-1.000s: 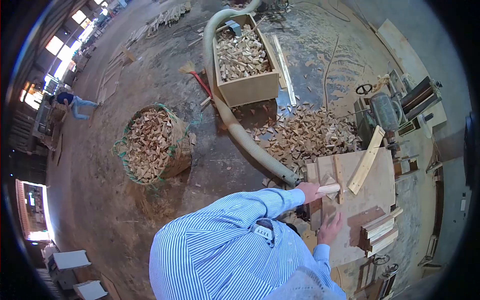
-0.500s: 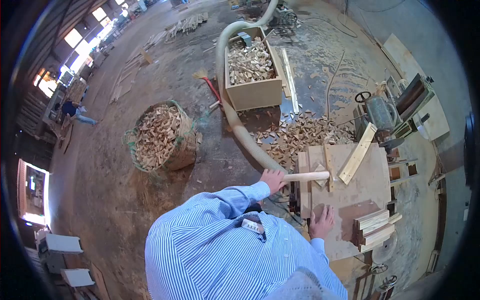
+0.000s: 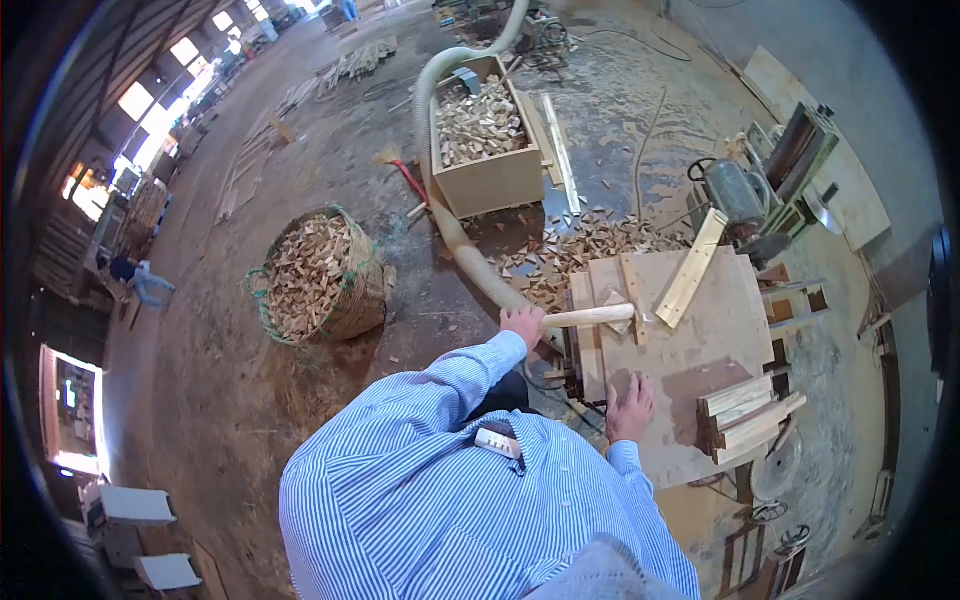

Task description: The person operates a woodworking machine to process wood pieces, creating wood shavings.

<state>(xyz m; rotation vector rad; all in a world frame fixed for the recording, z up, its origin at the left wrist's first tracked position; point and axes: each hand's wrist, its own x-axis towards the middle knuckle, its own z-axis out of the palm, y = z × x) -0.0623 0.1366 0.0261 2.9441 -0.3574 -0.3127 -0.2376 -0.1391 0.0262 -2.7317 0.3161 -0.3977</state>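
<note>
A smooth, pale wooden piece (image 3: 590, 316), shaped like a handle, extends rightward from my left hand (image 3: 524, 325), whose fingers wrap round its near end. Its far end is over the wooden table (image 3: 670, 390), by a small angled block and a narrow strip (image 3: 633, 285). Flat on the tabletop, near its front edge, lies my right hand (image 3: 630, 408) with fingers spread and nothing held. To the right of it is a stack of wooden pieces (image 3: 740, 415). A longer light board (image 3: 692, 270) lies slanted across the table's back part.
A woven basket (image 3: 318, 275) of wood offcuts stands at the left. Behind the table are a wooden box (image 3: 490, 180) of offcuts, a thick hose (image 3: 462, 245) and scattered scraps (image 3: 600, 240). Machinery (image 3: 740, 190) stands at the back right. A person (image 3: 145, 280) is far left.
The view has shifted, so the table and box appear further left. My right hand's fingers look more spread on the tabletop. My left hand still holds the wooden piece.
</note>
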